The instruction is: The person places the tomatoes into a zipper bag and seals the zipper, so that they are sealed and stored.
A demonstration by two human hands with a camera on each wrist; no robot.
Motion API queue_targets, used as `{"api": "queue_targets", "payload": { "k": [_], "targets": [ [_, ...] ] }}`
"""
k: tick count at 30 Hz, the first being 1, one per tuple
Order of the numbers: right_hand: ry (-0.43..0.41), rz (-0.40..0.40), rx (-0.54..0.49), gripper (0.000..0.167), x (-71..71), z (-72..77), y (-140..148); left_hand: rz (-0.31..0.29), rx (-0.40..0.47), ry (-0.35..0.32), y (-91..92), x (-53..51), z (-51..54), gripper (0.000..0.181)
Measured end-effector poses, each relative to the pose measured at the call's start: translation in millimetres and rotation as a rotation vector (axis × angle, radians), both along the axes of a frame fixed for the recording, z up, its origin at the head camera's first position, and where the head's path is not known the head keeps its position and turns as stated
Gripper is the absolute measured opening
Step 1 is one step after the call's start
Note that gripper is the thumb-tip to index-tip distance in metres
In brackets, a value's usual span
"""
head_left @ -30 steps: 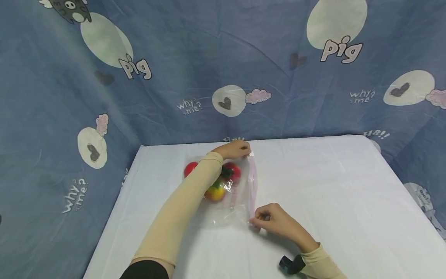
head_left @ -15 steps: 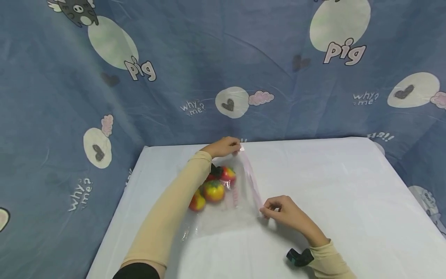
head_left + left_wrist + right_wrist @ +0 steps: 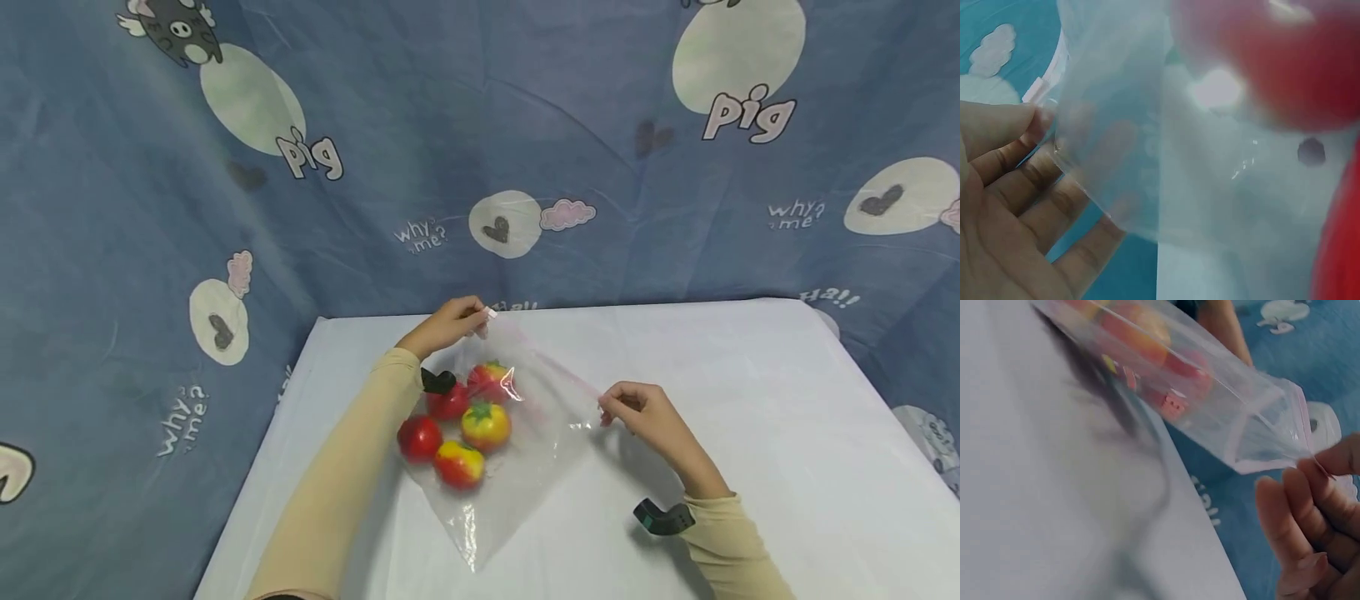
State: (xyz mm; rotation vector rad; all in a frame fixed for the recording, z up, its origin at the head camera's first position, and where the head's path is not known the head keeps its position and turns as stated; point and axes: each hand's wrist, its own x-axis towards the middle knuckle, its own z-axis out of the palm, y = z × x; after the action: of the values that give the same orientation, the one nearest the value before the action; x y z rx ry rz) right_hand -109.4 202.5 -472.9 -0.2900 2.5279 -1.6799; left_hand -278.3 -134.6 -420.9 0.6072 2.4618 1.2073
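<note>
A clear resealable plastic bag (image 3: 517,492) with a pale pink zip edge holds several round red and yellow fruits (image 3: 486,427), some showing green tops. My left hand (image 3: 448,323) pinches the far corner of the bag's zip edge between thumb and finger. At the near end of that edge, my right hand (image 3: 651,417) pinches the other corner. The bag hangs slanted, its bottom corner pointing toward me. In the left wrist view, the left hand's (image 3: 1029,200) other fingers lie behind the clear film. The right wrist view shows pink print on the bag.
A white-covered table (image 3: 750,400) lies under the bag. Behind it hangs a blue patterned cloth (image 3: 390,100). Black devices sit at both wrists, the right one (image 3: 663,518) sticking out above the table, the left one (image 3: 437,382) beside the fruits.
Both hands have spread apart, the left going left and the right going right and farther away. The bag has tilted and risen toward the camera, and its fruits have shifted lower in view.
</note>
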Motion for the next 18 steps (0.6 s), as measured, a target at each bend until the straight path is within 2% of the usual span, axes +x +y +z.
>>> {"api": "queue_targets", "payload": {
  "k": [4, 10, 18],
  "targets": [
    [0.004, -0.079, -0.052, 0.027, -9.7, 3.5, 4, 0.069, 0.084, 0.009, -15.7, 11.8, -4.3, 0.025],
    [0.039, -0.152, -0.091, 0.033, -20.7, 9.6, 3, 0.173, 0.222, 0.001, -37.0, 37.6, -11.5, 0.025],
    [0.061, -0.247, -0.117, 0.037, -34.7, 17.2, -1, 0.286, 0.400, 0.050, -45.4, 71.5, -19.9, 0.025]
  ]
}}
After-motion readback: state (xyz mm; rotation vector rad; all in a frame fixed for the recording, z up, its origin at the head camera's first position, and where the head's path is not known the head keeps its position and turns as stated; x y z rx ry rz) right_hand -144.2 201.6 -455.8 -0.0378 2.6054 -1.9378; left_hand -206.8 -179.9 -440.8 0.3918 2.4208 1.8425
